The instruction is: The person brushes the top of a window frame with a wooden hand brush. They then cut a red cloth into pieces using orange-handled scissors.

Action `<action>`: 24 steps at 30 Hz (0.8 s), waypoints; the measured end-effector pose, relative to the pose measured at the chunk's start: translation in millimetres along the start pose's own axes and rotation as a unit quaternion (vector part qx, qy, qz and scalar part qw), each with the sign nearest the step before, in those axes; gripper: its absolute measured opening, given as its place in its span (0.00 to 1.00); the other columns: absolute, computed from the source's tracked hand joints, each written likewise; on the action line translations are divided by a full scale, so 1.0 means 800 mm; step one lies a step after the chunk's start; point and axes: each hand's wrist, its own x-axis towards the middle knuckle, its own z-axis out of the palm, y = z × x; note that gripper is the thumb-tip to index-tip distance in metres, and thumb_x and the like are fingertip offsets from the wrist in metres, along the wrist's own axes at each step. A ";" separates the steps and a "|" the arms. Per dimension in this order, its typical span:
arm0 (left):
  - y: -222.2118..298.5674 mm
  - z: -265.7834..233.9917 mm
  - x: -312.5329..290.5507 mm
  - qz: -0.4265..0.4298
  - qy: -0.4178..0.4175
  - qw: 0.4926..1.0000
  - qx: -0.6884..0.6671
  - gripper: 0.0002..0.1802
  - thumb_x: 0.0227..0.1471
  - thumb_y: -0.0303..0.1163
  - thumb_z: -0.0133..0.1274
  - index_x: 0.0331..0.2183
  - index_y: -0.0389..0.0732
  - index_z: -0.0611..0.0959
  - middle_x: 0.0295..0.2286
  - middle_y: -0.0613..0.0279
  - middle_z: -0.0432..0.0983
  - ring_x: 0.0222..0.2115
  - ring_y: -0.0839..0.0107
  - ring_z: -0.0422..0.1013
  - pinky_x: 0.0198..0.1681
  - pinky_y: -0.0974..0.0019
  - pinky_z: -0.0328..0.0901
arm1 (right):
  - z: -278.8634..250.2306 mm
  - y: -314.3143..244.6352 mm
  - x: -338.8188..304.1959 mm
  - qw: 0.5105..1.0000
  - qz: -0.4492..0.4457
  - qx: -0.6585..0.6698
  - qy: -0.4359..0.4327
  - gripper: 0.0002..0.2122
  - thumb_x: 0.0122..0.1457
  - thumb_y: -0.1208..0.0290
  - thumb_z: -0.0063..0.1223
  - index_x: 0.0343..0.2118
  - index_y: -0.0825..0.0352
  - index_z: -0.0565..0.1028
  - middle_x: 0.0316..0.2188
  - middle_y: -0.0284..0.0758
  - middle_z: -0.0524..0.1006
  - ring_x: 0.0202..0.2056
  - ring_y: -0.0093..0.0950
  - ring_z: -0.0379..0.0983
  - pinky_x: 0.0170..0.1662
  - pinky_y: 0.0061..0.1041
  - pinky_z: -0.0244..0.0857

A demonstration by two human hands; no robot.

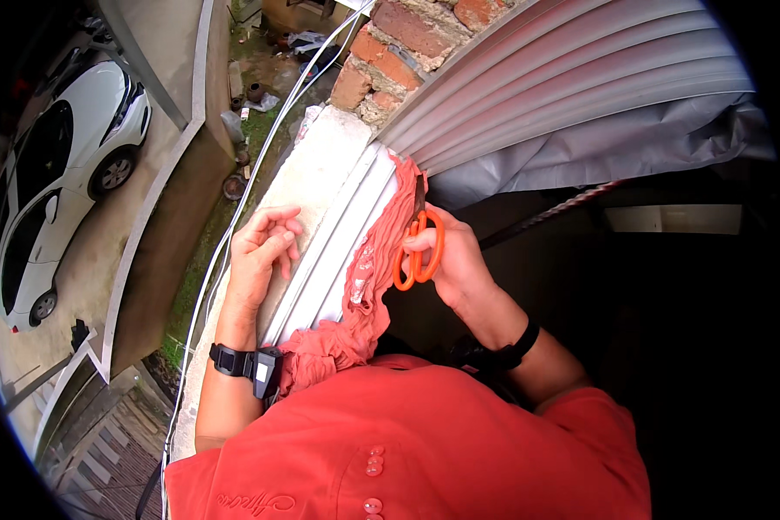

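My right fingers grip orange-handled scissors, blades pointing away | crumpled red cloth just left, long axis running away from me, nearer these than my left fingers, loosely curled, empty, over pale ledge

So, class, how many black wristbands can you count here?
2: one wristband on the left wrist, another wristband on the right wrist. No others show.

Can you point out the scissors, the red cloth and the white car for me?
Scissors (pixel 441 243): head view, on the right-hand orange handle loop.
Red cloth (pixel 380 251): head view, on its crumpled middle stretch.
White car (pixel 69 217): head view, on its side panel.
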 end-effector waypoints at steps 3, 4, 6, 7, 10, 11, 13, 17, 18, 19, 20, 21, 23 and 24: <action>0.001 -0.002 0.000 0.012 0.003 1.000 -0.014 0.17 0.56 0.19 0.48 0.48 0.30 0.77 0.36 0.58 0.75 0.24 0.78 0.71 0.18 0.79 0.65 | 0.008 0.018 0.002 0.995 0.010 0.097 -0.007 0.22 0.48 0.85 0.52 0.50 0.73 0.69 0.31 0.42 0.74 0.26 0.37 0.75 0.35 0.30 0.72; 0.000 -0.001 0.001 0.009 0.000 1.000 -0.019 0.17 0.56 0.19 0.48 0.48 0.30 0.77 0.36 0.58 0.75 0.24 0.78 0.71 0.18 0.79 0.65 | 0.016 0.022 0.002 0.988 -0.002 0.152 0.002 0.22 0.49 0.85 0.52 0.50 0.73 0.68 0.30 0.42 0.74 0.26 0.38 0.75 0.35 0.32 0.72; 0.000 0.001 0.003 0.012 -0.006 1.000 -0.014 0.17 0.56 0.19 0.48 0.48 0.31 0.77 0.36 0.59 0.75 0.25 0.78 0.71 0.18 0.79 0.65 | 0.020 0.028 0.007 0.988 -0.022 0.153 -0.003 0.22 0.50 0.84 0.52 0.51 0.72 0.67 0.28 0.43 0.73 0.25 0.41 0.74 0.32 0.34 0.70; -0.001 0.001 0.003 0.013 -0.008 1.000 -0.017 0.17 0.56 0.19 0.48 0.48 0.31 0.77 0.36 0.59 0.75 0.25 0.78 0.71 0.18 0.79 0.65 | 0.021 0.027 0.003 0.990 -0.015 0.142 0.014 0.23 0.51 0.84 0.52 0.52 0.72 0.66 0.28 0.42 0.73 0.24 0.40 0.74 0.31 0.34 0.69; -0.002 0.000 0.002 0.004 0.000 1.000 -0.016 0.17 0.55 0.17 0.48 0.48 0.32 0.77 0.35 0.60 0.75 0.24 0.79 0.71 0.17 0.79 0.65 | 0.011 0.015 -0.029 0.996 0.014 0.087 0.021 0.29 0.51 0.85 0.52 0.59 0.70 0.62 0.29 0.43 0.72 0.21 0.37 0.73 0.26 0.31 0.68; 0.000 0.000 0.001 0.001 0.007 1.000 -0.013 0.17 0.55 0.17 0.48 0.48 0.32 0.77 0.35 0.60 0.75 0.24 0.79 0.71 0.17 0.79 0.65 | -0.001 0.009 -0.043 0.998 0.041 0.046 0.012 0.34 0.51 0.87 0.52 0.64 0.68 0.58 0.31 0.43 0.72 0.20 0.34 0.73 0.22 0.29 0.67; 0.001 0.002 0.002 0.001 0.011 1.000 -0.010 0.17 0.55 0.17 0.48 0.48 0.32 0.77 0.35 0.60 0.75 0.24 0.79 0.70 0.17 0.79 0.65 | -0.020 -0.006 -0.060 0.998 0.015 -0.057 0.020 0.33 0.51 0.87 0.53 0.63 0.67 0.62 0.28 0.38 0.73 0.19 0.28 0.73 0.21 0.24 0.65; 0.003 0.002 0.000 -0.002 0.006 1.000 -0.003 0.17 0.55 0.18 0.48 0.48 0.32 0.77 0.35 0.61 0.75 0.25 0.79 0.70 0.17 0.79 0.64 | -0.051 -0.006 -0.050 0.958 -0.107 -0.263 0.032 0.29 0.51 0.86 0.55 0.59 0.68 0.69 0.33 0.35 0.75 0.28 0.26 0.75 0.32 0.22 0.69; 0.003 0.002 0.000 -0.003 0.010 1.000 -0.001 0.17 0.55 0.18 0.48 0.48 0.32 0.77 0.34 0.61 0.75 0.25 0.79 0.70 0.17 0.79 0.64 | -0.058 -0.002 -0.040 0.924 -0.161 -0.341 0.058 0.29 0.50 0.85 0.55 0.59 0.69 0.69 0.35 0.35 0.76 0.32 0.27 0.75 0.36 0.22 0.70; 0.003 0.002 0.001 0.000 0.009 1.000 -0.002 0.17 0.55 0.18 0.48 0.48 0.32 0.77 0.34 0.61 0.75 0.25 0.79 0.70 0.17 0.79 0.64 | -0.061 0.000 -0.033 0.895 -0.174 -0.404 0.073 0.28 0.50 0.82 0.57 0.58 0.69 0.70 0.39 0.39 0.76 0.39 0.30 0.74 0.43 0.25 0.69; 0.002 0.002 0.001 0.001 0.007 1.000 -0.006 0.17 0.55 0.18 0.48 0.48 0.33 0.77 0.35 0.61 0.75 0.25 0.79 0.70 0.17 0.79 0.64 | -0.063 -0.002 -0.029 0.894 -0.178 -0.405 0.073 0.28 0.50 0.82 0.57 0.58 0.69 0.70 0.39 0.39 0.76 0.39 0.30 0.74 0.43 0.25 0.69; 0.001 0.002 0.001 -0.001 0.005 1.000 -0.010 0.17 0.56 0.18 0.48 0.48 0.33 0.77 0.35 0.61 0.75 0.24 0.80 0.70 0.17 0.79 0.64 | -0.060 -0.004 -0.025 0.861 -0.177 -0.469 0.088 0.28 0.50 0.84 0.55 0.58 0.69 0.70 0.40 0.38 0.77 0.38 0.27 0.74 0.44 0.23 0.68; 0.000 0.003 0.000 -0.005 0.005 1.000 -0.005 0.17 0.56 0.18 0.48 0.48 0.33 0.77 0.35 0.61 0.75 0.24 0.80 0.70 0.17 0.79 0.64 | -0.052 -0.007 -0.016 0.823 -0.177 -0.530 0.104 0.27 0.51 0.86 0.53 0.58 0.69 0.71 0.41 0.38 0.78 0.37 0.25 0.74 0.45 0.21 0.68; 0.000 0.003 0.000 -0.009 0.006 1.000 0.000 0.17 0.56 0.18 0.48 0.48 0.33 0.77 0.35 0.61 0.75 0.24 0.80 0.70 0.17 0.79 0.64 | -0.046 -0.008 -0.012 0.809 -0.174 -0.549 0.116 0.27 0.51 0.84 0.54 0.58 0.69 0.71 0.41 0.40 0.78 0.39 0.29 0.76 0.47 0.23 0.67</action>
